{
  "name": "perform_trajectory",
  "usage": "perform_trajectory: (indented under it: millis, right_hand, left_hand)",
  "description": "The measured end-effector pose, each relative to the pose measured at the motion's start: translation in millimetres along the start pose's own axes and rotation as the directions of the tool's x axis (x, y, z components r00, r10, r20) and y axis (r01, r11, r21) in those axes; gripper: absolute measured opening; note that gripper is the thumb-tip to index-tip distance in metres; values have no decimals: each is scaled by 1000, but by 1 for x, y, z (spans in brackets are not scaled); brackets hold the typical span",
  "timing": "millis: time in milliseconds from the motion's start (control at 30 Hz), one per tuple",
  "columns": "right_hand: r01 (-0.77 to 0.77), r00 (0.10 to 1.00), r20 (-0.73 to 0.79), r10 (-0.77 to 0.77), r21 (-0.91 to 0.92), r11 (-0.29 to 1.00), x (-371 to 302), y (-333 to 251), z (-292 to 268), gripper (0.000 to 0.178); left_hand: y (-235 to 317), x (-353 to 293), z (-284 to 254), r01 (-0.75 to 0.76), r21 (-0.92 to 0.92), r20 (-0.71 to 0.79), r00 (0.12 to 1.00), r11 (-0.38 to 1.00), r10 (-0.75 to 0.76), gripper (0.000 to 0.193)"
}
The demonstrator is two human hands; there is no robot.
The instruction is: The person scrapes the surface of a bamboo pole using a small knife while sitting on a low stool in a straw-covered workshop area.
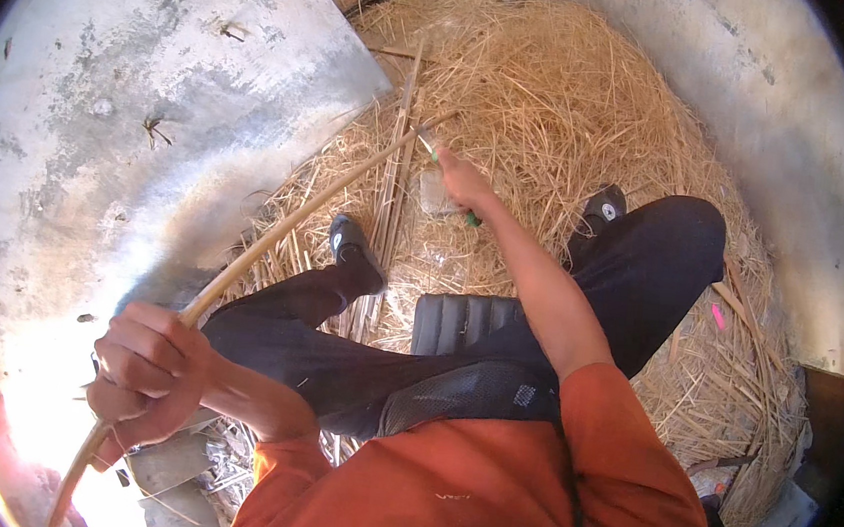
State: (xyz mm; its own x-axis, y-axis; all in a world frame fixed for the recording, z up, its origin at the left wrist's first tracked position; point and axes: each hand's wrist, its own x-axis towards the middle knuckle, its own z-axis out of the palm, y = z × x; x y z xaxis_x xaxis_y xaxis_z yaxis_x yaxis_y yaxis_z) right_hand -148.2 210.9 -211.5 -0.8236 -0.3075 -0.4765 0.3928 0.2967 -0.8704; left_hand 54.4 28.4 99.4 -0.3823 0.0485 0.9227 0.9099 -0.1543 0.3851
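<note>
My left hand (153, 373) is closed round the lower part of a long, light-brown cane or bamboo strip (290, 222). The strip slants up and right across the view, and its other end sticks out below my fist. Closed on a green-handled knife (473, 218), my right hand (462, 182) is held out over the straw. The knife's short metal blade meets the strip close to its far end. Most of the handle is hidden in my fingers.
Straw and thin shavings (560, 65) cover the floor, with several long strips (394, 176) between my feet. A black ribbed seat (452, 324) shows under my legs. Stained pale walls (208, 74) stand left and right. A small pink piece (717, 316) lies at the right.
</note>
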Motion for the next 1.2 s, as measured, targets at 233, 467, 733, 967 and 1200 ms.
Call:
perform_trajectory:
  millis: [233,467,733,967,1200]
  right_hand:
    - [378,889,-291,-355,27,925,6,14,-13,65]
    - [290,910,-135,-392,-470,834,-41,-38,6,58]
    - [-313,907,-397,144,-405,859,9,65,-42,65]
    - [34,918,-370,-142,-284,958,5,14,-26,68]
    - [461,887,86,-453,-176,870,-92,-95,23,52]
  left_hand:
    - [-3,1,-4,-23,27,-72,997,999,25,59]
    - [5,-12,-16,-70,9,-116,991,998,70,59]
    - [-1,-7,-4,-49,-58,-44,998,997,46,57]
    - [-1,-4,-3,-45,-85,-61,997,995,40,57]
    - [2,-9,-7,-62,-114,-53,997,992,56,57]
